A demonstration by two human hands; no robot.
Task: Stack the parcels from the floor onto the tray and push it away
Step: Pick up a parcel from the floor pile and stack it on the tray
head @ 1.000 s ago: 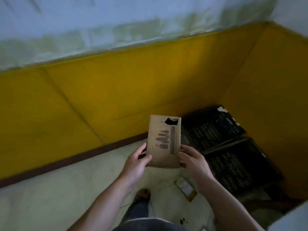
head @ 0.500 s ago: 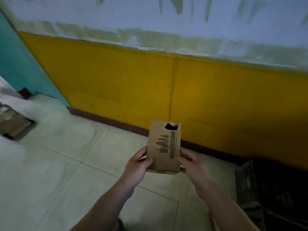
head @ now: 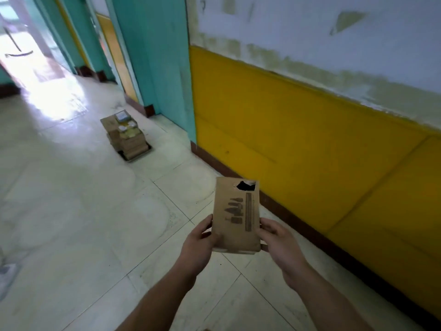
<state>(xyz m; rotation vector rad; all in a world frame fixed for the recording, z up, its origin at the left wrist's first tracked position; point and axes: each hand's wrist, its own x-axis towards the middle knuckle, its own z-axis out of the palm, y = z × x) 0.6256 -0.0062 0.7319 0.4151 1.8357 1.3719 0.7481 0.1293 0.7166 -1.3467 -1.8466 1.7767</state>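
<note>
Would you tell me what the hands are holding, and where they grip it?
A torn cardboard parcel, held by both hands: left hand and right hand on its lower side edges.

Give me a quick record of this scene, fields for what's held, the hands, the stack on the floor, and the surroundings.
held: cardboard parcel, torn hole near its top edge
left hand: grips parcel's left side
right hand: grips parcel's right side
tray: on floor ahead, loaded with stacked parcels
surroundings: tiled floor, yellow wall panel, teal pillar
</note>
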